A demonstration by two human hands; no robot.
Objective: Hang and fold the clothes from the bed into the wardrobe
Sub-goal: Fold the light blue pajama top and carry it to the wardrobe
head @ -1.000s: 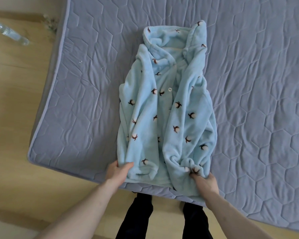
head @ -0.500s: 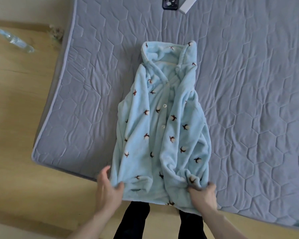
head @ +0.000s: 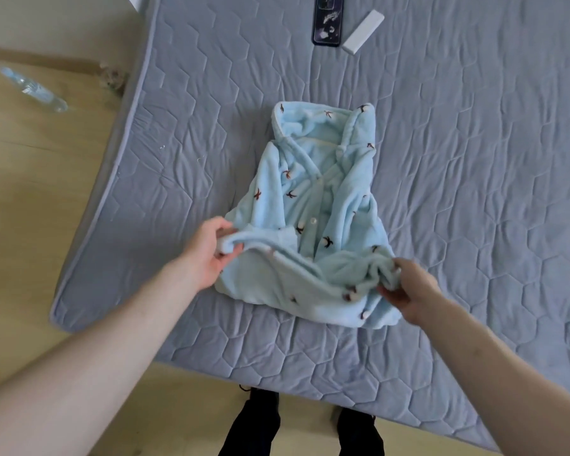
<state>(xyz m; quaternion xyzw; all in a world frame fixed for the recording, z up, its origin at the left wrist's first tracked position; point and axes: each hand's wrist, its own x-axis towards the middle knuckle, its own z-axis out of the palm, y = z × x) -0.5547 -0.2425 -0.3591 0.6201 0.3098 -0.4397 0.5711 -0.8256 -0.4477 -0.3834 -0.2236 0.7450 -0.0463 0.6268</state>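
Pyjama top [head: 313,205] lies lengthwise on bed [head: 474,159], collar away; left hand [head: 208,255] and right hand [head: 408,291] grip its hem.

Pale blue fleece pyjama top w/ small dark-and-white motifs [head: 313,205]: plush, fuzzy, matt cloth; pearly glossy button at the front. Grey-blue quilted mattress cover [head: 474,159]: matt fabric, stitched hexagons, lightly wrinkled. Light wood-look floor [head: 40,192]: smooth, faint sheen. Clear plastic bottle [head: 33,90]: shiny, see-through. Dark phone [head: 327,21]: glossy back. White flat bar [head: 363,31]: smooth, matt; material unclear.
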